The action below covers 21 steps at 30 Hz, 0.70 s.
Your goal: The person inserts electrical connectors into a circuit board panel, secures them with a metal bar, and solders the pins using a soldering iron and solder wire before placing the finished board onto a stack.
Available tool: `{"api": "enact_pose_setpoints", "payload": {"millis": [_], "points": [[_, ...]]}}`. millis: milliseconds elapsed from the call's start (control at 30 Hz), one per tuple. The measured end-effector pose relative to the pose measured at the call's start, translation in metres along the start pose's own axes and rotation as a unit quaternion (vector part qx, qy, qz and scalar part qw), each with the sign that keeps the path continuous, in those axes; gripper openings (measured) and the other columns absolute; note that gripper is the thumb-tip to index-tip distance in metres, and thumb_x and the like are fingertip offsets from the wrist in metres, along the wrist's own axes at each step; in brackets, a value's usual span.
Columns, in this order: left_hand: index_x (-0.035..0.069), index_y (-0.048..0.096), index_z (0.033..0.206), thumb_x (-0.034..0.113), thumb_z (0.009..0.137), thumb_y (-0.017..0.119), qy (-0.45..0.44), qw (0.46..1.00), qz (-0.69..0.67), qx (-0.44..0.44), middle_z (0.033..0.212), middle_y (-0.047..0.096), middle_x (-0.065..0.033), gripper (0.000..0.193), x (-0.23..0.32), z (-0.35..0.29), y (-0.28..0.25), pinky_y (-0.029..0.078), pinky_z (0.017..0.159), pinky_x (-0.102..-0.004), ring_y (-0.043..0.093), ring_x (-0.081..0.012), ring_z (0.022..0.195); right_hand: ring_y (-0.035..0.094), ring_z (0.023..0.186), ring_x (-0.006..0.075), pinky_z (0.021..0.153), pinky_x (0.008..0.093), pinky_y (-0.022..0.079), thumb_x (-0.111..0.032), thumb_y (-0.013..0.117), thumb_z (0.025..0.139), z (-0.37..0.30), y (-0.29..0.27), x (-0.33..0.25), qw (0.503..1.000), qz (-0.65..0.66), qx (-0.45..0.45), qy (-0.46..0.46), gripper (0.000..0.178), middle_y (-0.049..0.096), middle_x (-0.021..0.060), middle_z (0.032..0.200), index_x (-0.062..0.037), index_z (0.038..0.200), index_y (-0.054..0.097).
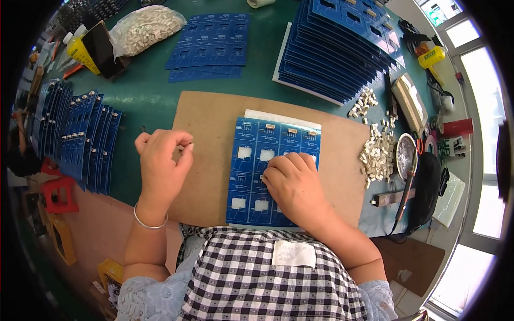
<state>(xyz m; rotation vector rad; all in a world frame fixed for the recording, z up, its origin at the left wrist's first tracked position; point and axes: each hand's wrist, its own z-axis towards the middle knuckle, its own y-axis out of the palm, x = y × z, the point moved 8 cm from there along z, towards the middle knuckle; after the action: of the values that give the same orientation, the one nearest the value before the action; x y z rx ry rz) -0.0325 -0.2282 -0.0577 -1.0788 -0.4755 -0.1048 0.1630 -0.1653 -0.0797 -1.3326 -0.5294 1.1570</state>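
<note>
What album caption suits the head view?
Right hand over a blue circuit panel, left hand off to its left.

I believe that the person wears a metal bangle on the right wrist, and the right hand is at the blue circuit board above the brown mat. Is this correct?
Not quite: the head view shows the metal bangle on the wrist of the left hand. The right hand is indeed at the blue circuit board above the brown mat.
</note>
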Motion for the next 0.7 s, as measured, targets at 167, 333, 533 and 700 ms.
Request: {"api": "enact_pose_setpoints", "payload": {"millis": [167, 333, 533, 700], "points": [[0.011, 0.065, 0.084, 0.000, 0.070, 0.070, 0.134, 0.986, -0.083, -0.044, 0.079, 0.062, -0.0008, 0.018, 0.056, -0.010, 0.020, 0.035, 0.082, -0.0364, 0.057, -0.0204, 0.080, 0.055, 0.088, 0.0229, 0.083, 0.0373, 0.043, -0.007, 0.063, 0.070, -0.005, -0.007, 0.002, 0.997, 0.066, 0.035, 0.012, 0.023, 0.057, 0.0057, 0.091, -0.0064, 0.093, 0.061], [0.012, 0.070, 0.086, -0.002, 0.071, 0.068, 0.141, 0.970, -0.155, -0.121, 0.084, 0.061, -0.0001, 0.021, 0.076, -0.018, 0.048, 0.036, 0.082, -0.0379, 0.057, -0.0206, 0.084, 0.059, 0.086, 0.0251, 0.079, 0.0363, 0.044, -0.004, 0.066, 0.069, -0.013, -0.061, -0.004, 0.979, 0.190, 0.075, -0.025, 0.033, 0.063, 0.0070, 0.097, -0.0059, 0.102, 0.063], [0.009, 0.070, 0.090, -0.007, 0.072, 0.064, 0.145, 0.971, -0.145, -0.123, 0.085, 0.057, -0.0040, 0.024, 0.083, -0.017, 0.047, 0.039, 0.080, -0.0349, 0.056, -0.0238, 0.084, 0.059, 0.070, 0.0223, 0.070, 0.0373, 0.047, -0.008, 0.053, 0.092, -0.041, -0.158, -0.049, 0.844, 0.465, 0.072, -0.260, 0.019, 0.065, 0.0088, 0.089, -0.0009, 0.097, 0.070], [0.008, 0.068, 0.091, -0.006, 0.077, 0.064, 0.164, 0.967, -0.152, -0.126, 0.085, 0.059, -0.0035, 0.021, 0.093, -0.009, 0.047, 0.038, 0.081, -0.0345, 0.056, -0.0215, 0.082, 0.055, 0.066, 0.0171, 0.066, 0.0341, 0.045, -0.017, 0.060, 0.089, -0.055, -0.191, -0.050, 0.862, 0.364, 0.093, -0.341, 0.022, 0.061, 0.0072, 0.080, -0.0002, 0.101, 0.068]]}}
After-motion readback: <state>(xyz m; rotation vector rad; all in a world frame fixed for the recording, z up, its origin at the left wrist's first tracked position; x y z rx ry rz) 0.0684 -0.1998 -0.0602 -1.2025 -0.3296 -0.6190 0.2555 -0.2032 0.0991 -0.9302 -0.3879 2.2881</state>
